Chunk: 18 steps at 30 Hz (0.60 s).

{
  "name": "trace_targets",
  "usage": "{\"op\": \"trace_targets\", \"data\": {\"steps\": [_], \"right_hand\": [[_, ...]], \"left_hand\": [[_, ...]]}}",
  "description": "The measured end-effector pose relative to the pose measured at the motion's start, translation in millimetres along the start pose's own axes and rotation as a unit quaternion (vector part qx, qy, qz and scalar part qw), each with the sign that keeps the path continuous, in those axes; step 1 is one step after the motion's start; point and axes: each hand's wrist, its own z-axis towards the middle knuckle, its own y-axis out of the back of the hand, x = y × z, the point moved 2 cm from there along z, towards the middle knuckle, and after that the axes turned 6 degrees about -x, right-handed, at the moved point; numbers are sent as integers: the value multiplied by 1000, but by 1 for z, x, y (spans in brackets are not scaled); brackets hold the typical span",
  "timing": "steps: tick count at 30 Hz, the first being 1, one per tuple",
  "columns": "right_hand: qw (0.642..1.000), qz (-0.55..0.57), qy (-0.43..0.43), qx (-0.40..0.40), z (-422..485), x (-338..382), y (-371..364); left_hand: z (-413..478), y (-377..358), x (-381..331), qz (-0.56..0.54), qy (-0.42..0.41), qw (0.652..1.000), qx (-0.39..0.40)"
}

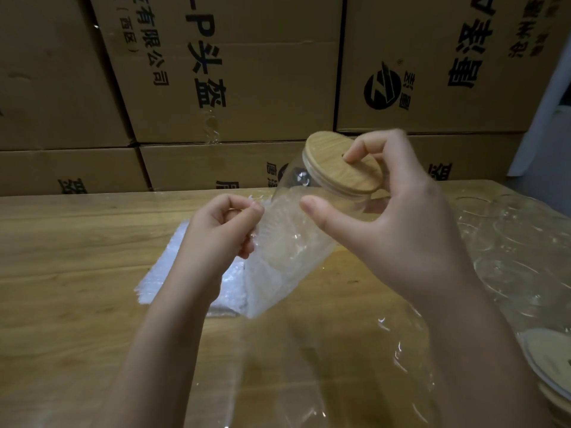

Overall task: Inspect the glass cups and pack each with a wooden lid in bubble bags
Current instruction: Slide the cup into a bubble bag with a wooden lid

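My right hand (389,217) holds a clear glass cup (293,186) tilted above the wooden table (77,242). A round wooden lid (336,163) sits on the cup's mouth, with my fingertip at its small hole. The cup's lower part is inside a bubble bag (278,267). My left hand (222,227) pinches the bag's open edge beside the cup. Under the bag lies a flat stack of bubble bags (173,267).
Several empty glass cups (513,242) stand on the table at the right under clear film. Wooden lids (550,356) are stacked at the lower right edge. A wall of printed cardboard boxes (247,72) rises right behind the table. Crinkled clear plastic (324,381) lies near me.
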Motion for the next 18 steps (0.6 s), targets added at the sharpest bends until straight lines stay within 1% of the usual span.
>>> {"op": "trace_targets", "data": {"steps": [3,6,10,13,18], "right_hand": [[998,-30,42,-27,0,4,8],[997,-59,40,-25,0,1,7],[993,-105,-10,47,2,-11,-8],[989,-108,-28,101,0,-20,-24],[982,-114,-17,147,-3,-33,-46]], "left_hand": [[-3,-9,-1,-90,38,994,47],[-4,-15,4,-79,45,994,53],[-1,-14,12,-11,39,999,28],[2,-11,16,-5,42,999,22],[6,-8,21,3,46,999,5]]}}
